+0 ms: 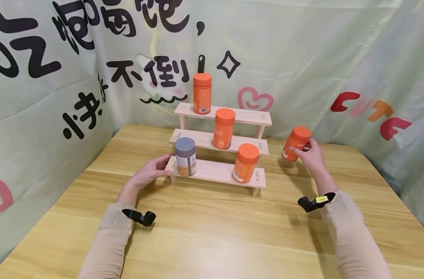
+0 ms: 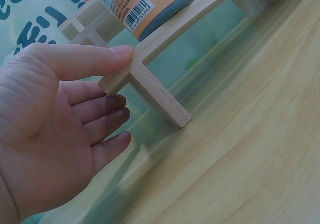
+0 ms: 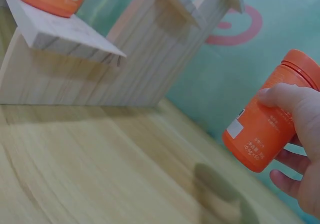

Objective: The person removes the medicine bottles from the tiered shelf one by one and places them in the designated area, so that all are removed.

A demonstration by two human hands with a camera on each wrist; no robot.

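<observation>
My left hand [image 1: 153, 170] holds the left end of the lowest step of a wooden three-tier stand [image 1: 215, 170], thumb on top and fingers below the edge. Just beside it, a grey-lidded bottle [image 1: 185, 157] stands on that step; its barcode label shows in the left wrist view. To the right of the stand, my right hand [image 1: 311, 155] grips an orange bottle [image 1: 296, 144], tilted and raised over the table, its shadow below. In the right wrist view the thumb [image 3: 275, 97] lies across the orange bottle's side, with fingers behind.
Orange bottles stand on the stand: one on the top tier [image 1: 202, 95], one on the middle tier [image 1: 224, 130] and one at the lowest step's right [image 1: 246, 163]. A printed curtain [image 1: 302, 58] hangs behind the wooden table [image 1: 212, 232].
</observation>
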